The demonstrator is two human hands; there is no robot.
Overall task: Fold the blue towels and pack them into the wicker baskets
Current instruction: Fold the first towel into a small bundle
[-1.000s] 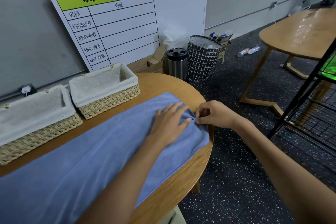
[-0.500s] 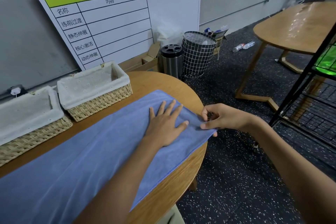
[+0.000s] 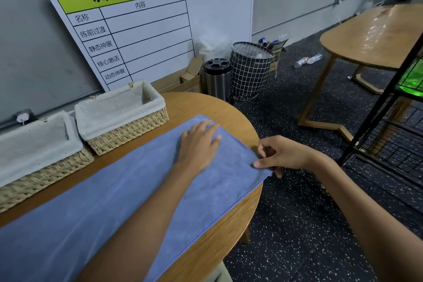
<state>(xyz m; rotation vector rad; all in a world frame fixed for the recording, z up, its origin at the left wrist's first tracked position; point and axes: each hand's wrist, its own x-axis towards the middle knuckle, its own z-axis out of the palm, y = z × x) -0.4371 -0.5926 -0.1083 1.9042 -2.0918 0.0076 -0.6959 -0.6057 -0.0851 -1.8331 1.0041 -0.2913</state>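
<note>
A long blue towel (image 3: 119, 192) lies flat along the round wooden table (image 3: 206, 105), its right end reaching the table's edge. My left hand (image 3: 199, 144) rests palm down on the towel near that end, fingers spread. My right hand (image 3: 281, 155) pinches the towel's right edge just past the table rim. Two wicker baskets with white cloth liners stand behind the towel: one (image 3: 128, 130) in the middle and one (image 3: 45, 169) at the far left. Both look empty.
A large white training chart (image 3: 160, 30) leans on the wall behind the baskets. On the floor stand a steel bin (image 3: 217, 78) and a black grid hamper (image 3: 250, 71). A second wooden table (image 3: 375, 36) and a black rack (image 3: 389, 121) are to the right.
My left hand went from gripping a bunched fold to lying flat, and slid away from the edge. My right hand drew the towel's end out to the table rim, smoothing it.
</note>
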